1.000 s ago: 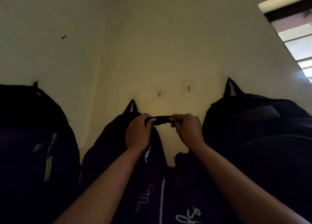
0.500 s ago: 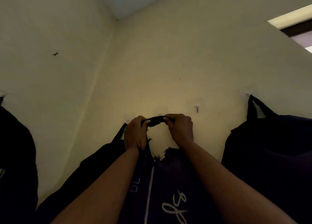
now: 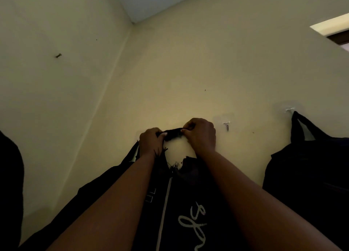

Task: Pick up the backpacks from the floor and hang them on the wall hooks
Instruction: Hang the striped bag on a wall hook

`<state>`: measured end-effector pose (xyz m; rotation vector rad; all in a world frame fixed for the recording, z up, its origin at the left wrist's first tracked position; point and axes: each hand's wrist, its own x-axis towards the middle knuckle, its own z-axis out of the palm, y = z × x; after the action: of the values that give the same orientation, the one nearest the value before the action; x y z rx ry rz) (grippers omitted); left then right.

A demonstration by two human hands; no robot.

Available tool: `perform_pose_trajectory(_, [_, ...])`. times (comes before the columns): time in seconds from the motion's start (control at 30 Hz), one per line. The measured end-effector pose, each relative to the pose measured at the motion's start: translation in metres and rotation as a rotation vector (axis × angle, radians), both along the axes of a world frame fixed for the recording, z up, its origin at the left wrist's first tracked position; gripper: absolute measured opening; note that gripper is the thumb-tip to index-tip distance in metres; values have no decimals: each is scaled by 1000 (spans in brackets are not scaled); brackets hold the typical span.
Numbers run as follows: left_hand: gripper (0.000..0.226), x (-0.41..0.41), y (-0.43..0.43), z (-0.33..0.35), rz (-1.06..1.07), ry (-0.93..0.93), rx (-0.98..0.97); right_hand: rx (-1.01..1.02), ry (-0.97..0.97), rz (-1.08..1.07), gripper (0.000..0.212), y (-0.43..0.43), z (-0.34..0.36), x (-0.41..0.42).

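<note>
A dark backpack (image 3: 188, 203) with white script lettering hangs below my hands, against the cream wall. My left hand (image 3: 151, 143) and my right hand (image 3: 202, 133) each pinch an end of its black top loop (image 3: 173, 134), stretched flat between them at the wall. A bare clear hook (image 3: 227, 126) sits just right of my right hand. Whether a hook lies behind the loop is hidden. Another dark backpack (image 3: 309, 167) hangs from a hook (image 3: 289, 109) at the right. A third dark bag (image 3: 105, 182) hangs behind my left forearm.
A dark bag (image 3: 9, 184) fills the left edge on the side wall. A small nail (image 3: 58, 56) sticks out of the left wall higher up. The room corner runs up to the ceiling. A window frame (image 3: 338, 37) shows at the top right.
Both hands have carried the loop up the wall and slightly right, level with the bare hook. The view has tilted upward, so the left bag has slid mostly out of frame.
</note>
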<state>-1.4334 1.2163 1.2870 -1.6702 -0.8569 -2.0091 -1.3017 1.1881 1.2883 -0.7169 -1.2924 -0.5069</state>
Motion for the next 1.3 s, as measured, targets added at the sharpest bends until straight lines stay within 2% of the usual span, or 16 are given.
perform_pose_trajectory(0.17, [30,-4,-3,-13,-21,-25,-97,-53,-59,16,12,0,-12,5])
perform_pose_trajectory(0.47, [29,0,-37,-48,-119,158,-169,-168,-28,77,28,-22,-58,-2])
perform_pose_trajectory(0.53, [32,-1,-53,-52,-133,170,-235,-221,-21,106,31,-34,-70,0])
perform_pose_trajectory(0.63, [44,-6,-77,-68,-266,125,-341,-324,24,150,38,-60,-90,6])
perform_pose_trajectory(0.8, [41,-14,-131,-117,-404,10,-340,-464,183,285,43,-114,-134,9])
perform_pose_trajectory(1.1, [46,-18,-265,-254,-715,-83,-624,-658,386,449,49,-267,-249,-7])
perform_pose_trajectory(1.2, [46,-14,-311,-295,-769,-150,-697,-697,443,544,49,-321,-286,-10])
perform_pose_trajectory(1.3, [48,-4,-356,-339,-790,-200,-764,-773,504,552,59,-369,-326,-3])
